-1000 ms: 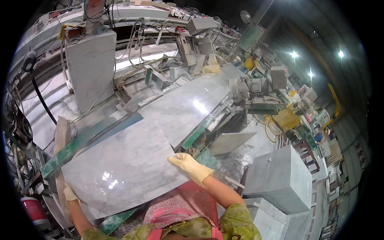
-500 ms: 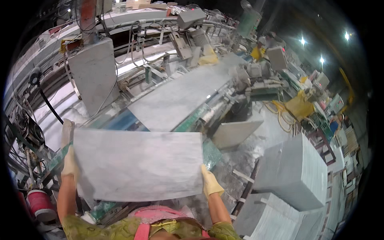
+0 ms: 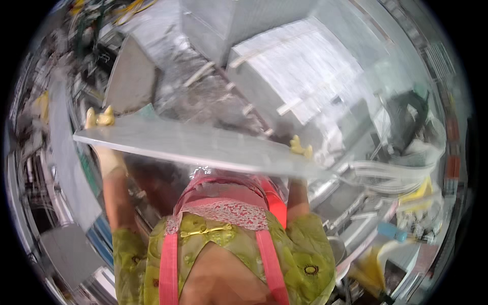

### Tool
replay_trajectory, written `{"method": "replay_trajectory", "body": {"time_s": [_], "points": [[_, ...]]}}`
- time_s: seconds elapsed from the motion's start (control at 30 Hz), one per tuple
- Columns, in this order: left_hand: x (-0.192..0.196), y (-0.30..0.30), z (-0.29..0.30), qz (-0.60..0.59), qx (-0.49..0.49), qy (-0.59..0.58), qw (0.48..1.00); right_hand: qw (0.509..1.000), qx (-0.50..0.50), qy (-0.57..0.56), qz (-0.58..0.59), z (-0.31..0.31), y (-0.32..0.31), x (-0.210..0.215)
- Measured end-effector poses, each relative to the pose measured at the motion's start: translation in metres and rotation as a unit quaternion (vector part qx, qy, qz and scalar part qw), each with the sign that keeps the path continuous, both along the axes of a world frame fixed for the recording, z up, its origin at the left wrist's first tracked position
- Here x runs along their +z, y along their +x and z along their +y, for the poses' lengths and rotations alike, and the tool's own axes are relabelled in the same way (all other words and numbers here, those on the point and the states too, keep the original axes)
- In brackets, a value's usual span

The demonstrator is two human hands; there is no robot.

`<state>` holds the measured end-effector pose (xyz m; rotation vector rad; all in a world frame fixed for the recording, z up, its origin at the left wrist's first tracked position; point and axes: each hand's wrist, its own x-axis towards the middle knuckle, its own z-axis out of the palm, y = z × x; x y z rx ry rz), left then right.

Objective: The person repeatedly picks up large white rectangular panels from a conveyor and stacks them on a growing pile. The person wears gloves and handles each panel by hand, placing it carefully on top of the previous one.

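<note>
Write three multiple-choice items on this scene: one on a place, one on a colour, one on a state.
1. Where is the slab?
A. Flat on the floor
B. Held in the air in front of the person's chest
C. Leaning on a wall

2. What colour are the gloves?
A. Yellow
B. Blue
C. Black

3. How is the slab held?
A. By the left hand alone
B. By the right hand alone
C. By both hands, one at each end

Answers:
1 B: the slab hangs above the apron, off any surface.
2 A: yellow fingers show over both slab ends.
3 C: a gloved hand grips each end.
</note>
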<state>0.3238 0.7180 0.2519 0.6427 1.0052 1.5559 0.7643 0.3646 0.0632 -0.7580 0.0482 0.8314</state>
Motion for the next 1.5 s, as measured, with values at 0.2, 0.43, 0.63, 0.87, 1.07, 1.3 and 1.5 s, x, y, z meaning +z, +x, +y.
{"method": "replay_trajectory", "body": {"time_s": [0.2,0.43,0.63,0.87,1.07,1.3,1.5], "points": [[-0.029,0.236,0.055,-0.235,-0.308,0.008,0.922,0.989,-0.123,-0.083,-0.012,-0.115,-0.01,0.089],[-0.008,0.424,0.035,-0.306,-0.4,0.171,0.847,0.963,-0.076,-0.197,0.168,-0.137,0.007,0.147],[-0.047,0.459,0.074,-0.369,-0.373,-0.067,0.849,0.947,-0.043,-0.316,0.018,-0.119,0.124,0.123],[-0.107,0.429,0.085,-0.106,-0.246,-0.073,0.961,0.927,0.03,-0.37,-0.059,-0.008,0.287,0.126],[-0.129,0.412,0.115,-0.088,-0.192,-0.057,0.976,0.901,0.108,-0.386,-0.167,0.052,0.412,0.052],[-0.092,0.499,0.111,0.084,-0.17,0.023,0.982,0.885,0.168,-0.384,-0.205,0.126,0.515,0.038],[-0.075,0.651,0.148,0.066,-0.283,-0.067,0.955,0.881,0.138,-0.369,-0.263,0.124,0.647,-0.072]]}}
